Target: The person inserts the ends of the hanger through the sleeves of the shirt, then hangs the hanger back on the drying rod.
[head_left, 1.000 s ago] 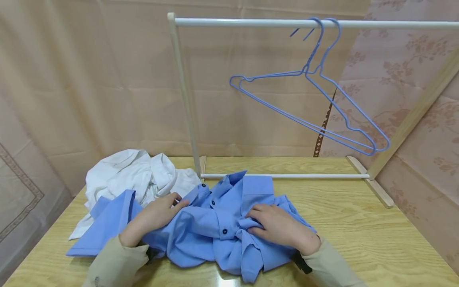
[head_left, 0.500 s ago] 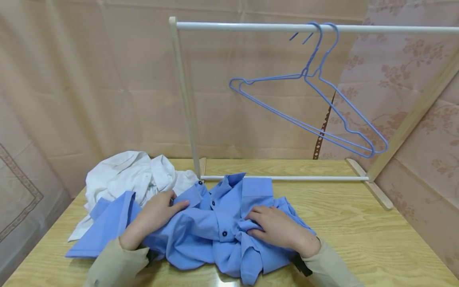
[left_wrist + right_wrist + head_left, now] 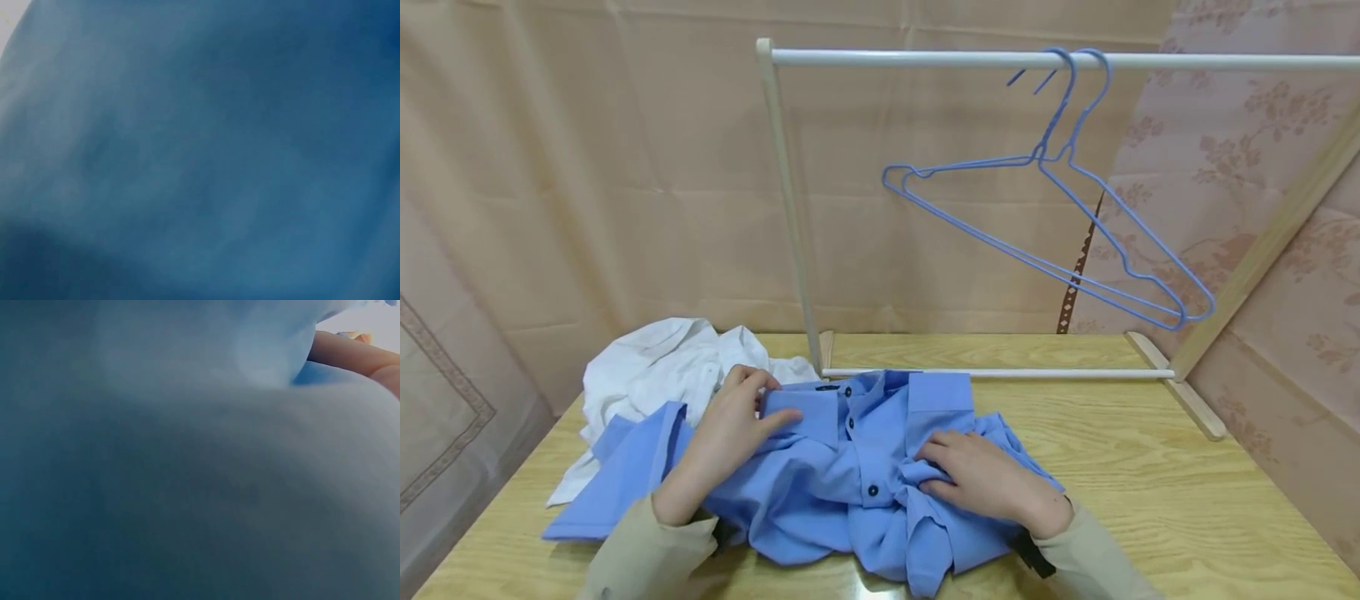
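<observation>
A blue shirt (image 3: 850, 479) lies crumpled at the near edge of the wooden table (image 3: 1150, 467), collar toward the rack and buttons facing up. The left hand (image 3: 730, 429) pinches the left collar point (image 3: 797, 412), thumb on top and fingers curled over its far edge. The right hand (image 3: 981, 479) is set well apart from it, lying on bunched cloth on the shirt's right side; its fingers are bent into the folds, so it appears to grip the fabric, though the hold itself is hidden beneath the hand. Both wrist views show only blurred blue cloth close to the lens — no further detail can be taken from them. A white garment (image 3: 662, 367) sits in a heap behind and to the left, partly under the blue sleeve. Two blue wire hangers (image 3: 1052, 217) hang bare on the top rail of the white rack (image 3: 925, 58) standing at the back of the table. Assessment: the work is at an early stage — the collar is being laid out, the body and sleeves remain rumpled, neither garment is on a hanger, and the white one is untouched.
</observation>
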